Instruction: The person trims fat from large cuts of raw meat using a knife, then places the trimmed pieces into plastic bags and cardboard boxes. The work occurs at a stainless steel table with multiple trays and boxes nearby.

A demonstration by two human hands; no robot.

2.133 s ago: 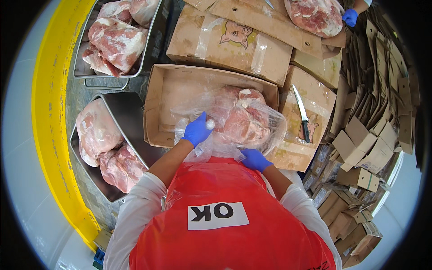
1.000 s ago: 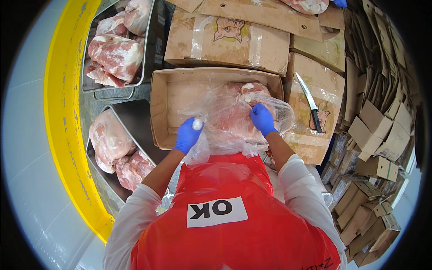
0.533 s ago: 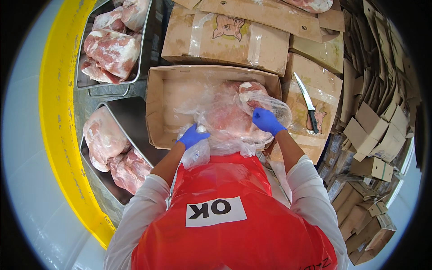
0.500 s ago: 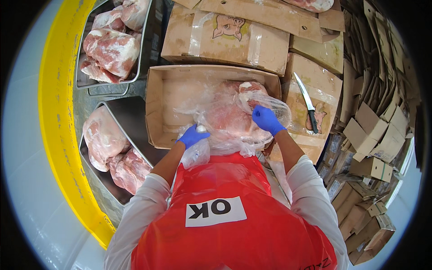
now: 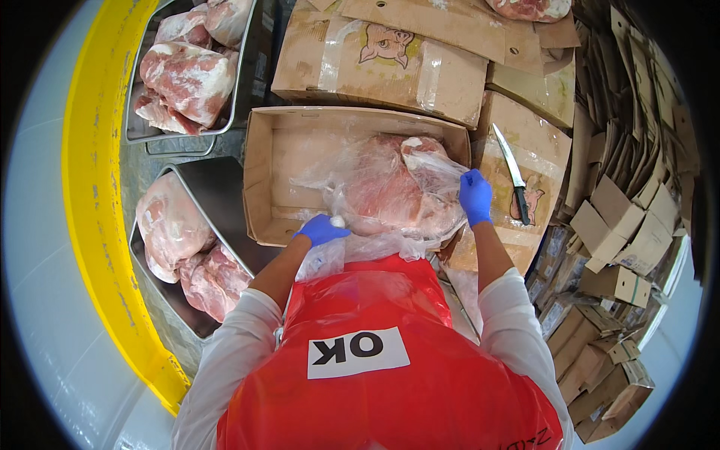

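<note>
A piece of raw meat (image 5: pixel 382 187) lies in the right half of an open cardboard box (image 5: pixel 277 165), under clear plastic wrap (image 5: pixel 439 161). It sits between the two gloved hands: rightward and a little away from the left hand (image 5: pixel 321 229), directly leftward of the right hand (image 5: pixel 475 196). The meat is broad, its narrower end pointing up and right, so that end lies nearer the right hand. The right hand is closed in a pinch on the wrap, drawing it taut at the box's right end. The left hand curls by the near wall beside a small white lump (image 5: pixel 338 222); whether it grips that or the bunched wrap, I cannot tell. A knife (image 5: pixel 511 174) lies on a closed box (image 5: pixel 544 142) to the right.
</note>
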